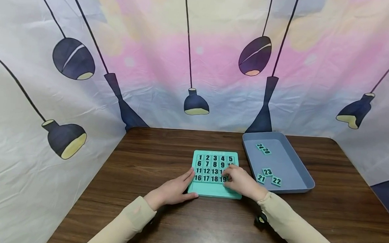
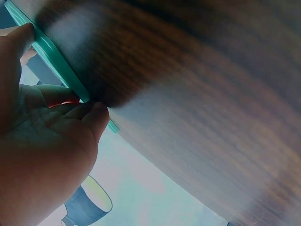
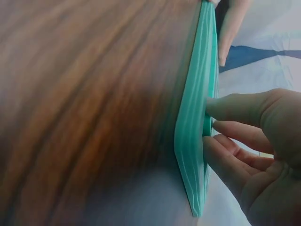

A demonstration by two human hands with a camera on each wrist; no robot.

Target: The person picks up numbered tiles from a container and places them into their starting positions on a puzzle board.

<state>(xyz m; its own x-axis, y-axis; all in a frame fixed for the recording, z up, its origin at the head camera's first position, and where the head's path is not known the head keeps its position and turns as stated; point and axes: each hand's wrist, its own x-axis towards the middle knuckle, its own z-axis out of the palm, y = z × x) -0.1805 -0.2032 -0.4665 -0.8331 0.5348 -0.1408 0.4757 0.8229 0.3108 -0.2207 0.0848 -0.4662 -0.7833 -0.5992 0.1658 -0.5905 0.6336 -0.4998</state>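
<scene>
A mint-green number board [image 1: 210,193] lies flat on the table, with number tiles in rows starting from 1. My left hand [image 1: 175,189] rests at its left side, fingers along the left edge and thumb stretched at the lower left corner. In the left wrist view, its fingertips [image 2: 97,113] touch the board's edge. Over the right end of the fourth row, my right hand [image 1: 242,181] pinches the 19 tile [image 1: 223,179] at the board's surface. A green tile edge [image 3: 207,125] shows between thumb and fingers in the right wrist view. That hand hides several spots on the right.
A grey-blue tray [image 1: 296,160] stands right of the board. In it, the 24 tile [image 1: 260,146] and 20 tile [image 1: 266,151] lie at the back; the 23 tile [image 1: 267,172], 21 tile [image 1: 260,179] and 22 tile [image 1: 276,181] lie near the front. A printed cloth [image 1: 164,61] hangs behind.
</scene>
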